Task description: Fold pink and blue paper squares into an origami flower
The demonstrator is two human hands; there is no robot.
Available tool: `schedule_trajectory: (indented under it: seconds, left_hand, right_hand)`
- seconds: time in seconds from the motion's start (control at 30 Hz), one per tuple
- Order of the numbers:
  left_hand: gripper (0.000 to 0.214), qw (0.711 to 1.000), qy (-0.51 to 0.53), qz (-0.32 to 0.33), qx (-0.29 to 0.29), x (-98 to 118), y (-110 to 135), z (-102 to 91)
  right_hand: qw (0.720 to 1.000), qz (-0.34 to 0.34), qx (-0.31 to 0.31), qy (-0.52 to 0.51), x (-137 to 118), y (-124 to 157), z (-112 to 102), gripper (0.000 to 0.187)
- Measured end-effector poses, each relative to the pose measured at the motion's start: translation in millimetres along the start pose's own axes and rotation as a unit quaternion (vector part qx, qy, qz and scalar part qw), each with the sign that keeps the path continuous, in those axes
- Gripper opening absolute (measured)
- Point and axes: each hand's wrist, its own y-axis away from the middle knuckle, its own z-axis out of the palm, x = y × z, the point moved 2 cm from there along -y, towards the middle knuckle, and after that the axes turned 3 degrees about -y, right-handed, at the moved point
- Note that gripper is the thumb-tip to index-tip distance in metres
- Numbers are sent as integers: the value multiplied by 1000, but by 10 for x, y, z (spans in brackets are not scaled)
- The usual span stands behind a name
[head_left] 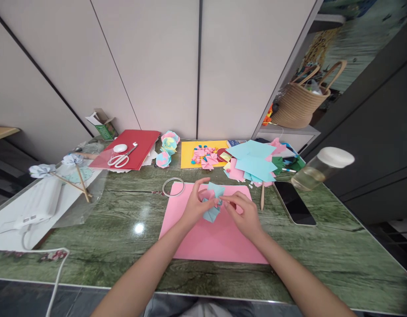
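Paper piece (211, 215) over the pink sheet (210, 246), apparently being shaped
Left hand (195, 204) grips it, index raised; right hand (246, 215) half curled, fingertips at its edge, hold unclear; the next move seems to call for a steady left grip; paper balls (163, 160) behind

The folded paper piece (211, 214) you hold looks matt and creased, above a smooth, matt pink sheet (216, 244) near the front edge of your glossy-topped desk (124, 246). Toward its right edge, the phone (294, 202) has a smooth, glossy screen.
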Motion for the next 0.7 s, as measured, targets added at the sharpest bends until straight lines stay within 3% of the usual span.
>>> schedule_trajectory:
  seconds: [0.1, 0.33, 0.7]
  left_hand:
    - [65, 999, 25, -23, -5, -20, 0, 18]
    - [29, 997, 51, -51, -20, -93, -3, 34]
    - [24, 995, 59, -58, -51, -95, 10, 37]
  right_hand:
    - [998, 7, 32, -52, 16, -14, 1, 15]
    - [996, -1, 63, -64, 13, -19, 26, 15]
    - [997, -46, 68, -13, -10, -26, -17, 15]
